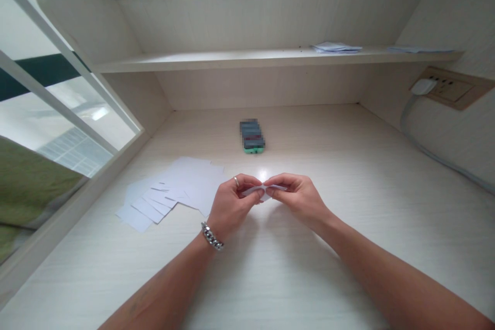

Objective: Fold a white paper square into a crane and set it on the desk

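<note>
A small piece of folded white paper (264,197) is held between my two hands, just above the desk. My left hand (233,200), with a ring and a chain bracelet, pinches its left part between thumb and fingers. On the other side, my right hand (299,197) pinches the right part the same way, with the fingertips of both hands nearly touching. Several loose white sheets (193,178) lie overlapping on the desk to the left of my left hand. The fingers partly cover the held paper.
Beyond my hands, a dark phone-like object with a green lower edge (253,136) lies on the pale desk (328,278). Papers (336,48) rest on the shelf (232,59). At the right, a grey cable (433,154) runs from a wall socket (456,87).
</note>
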Demonstrator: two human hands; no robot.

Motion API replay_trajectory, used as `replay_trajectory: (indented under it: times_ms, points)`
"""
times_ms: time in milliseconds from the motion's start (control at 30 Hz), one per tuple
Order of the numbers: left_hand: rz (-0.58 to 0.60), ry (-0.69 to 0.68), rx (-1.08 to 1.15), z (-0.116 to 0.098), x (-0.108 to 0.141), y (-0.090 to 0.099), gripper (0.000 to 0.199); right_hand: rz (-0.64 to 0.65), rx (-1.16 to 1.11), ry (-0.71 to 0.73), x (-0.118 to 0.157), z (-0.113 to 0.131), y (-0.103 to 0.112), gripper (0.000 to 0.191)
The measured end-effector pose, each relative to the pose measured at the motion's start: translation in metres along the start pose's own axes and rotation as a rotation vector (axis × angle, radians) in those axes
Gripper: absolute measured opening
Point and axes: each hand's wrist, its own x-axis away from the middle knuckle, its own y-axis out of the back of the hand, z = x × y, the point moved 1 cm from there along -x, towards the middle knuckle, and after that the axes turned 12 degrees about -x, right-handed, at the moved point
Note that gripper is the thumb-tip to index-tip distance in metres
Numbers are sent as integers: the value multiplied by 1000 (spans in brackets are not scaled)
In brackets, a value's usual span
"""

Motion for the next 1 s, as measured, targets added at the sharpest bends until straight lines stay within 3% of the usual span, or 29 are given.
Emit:
replay_trajectory:
  times_ms: [533, 733, 1000]
  points:
    - [25, -19, -126, 4, 0, 3, 19, 40, 67, -144, -2, 3, 1, 17]
    - [57, -13, -88, 4, -1, 1, 19, 42, 43, -178, -1, 5, -2, 16]
    - [59, 95, 47, -1, 0, 0, 18, 16, -7, -168, 2, 10, -5, 13]
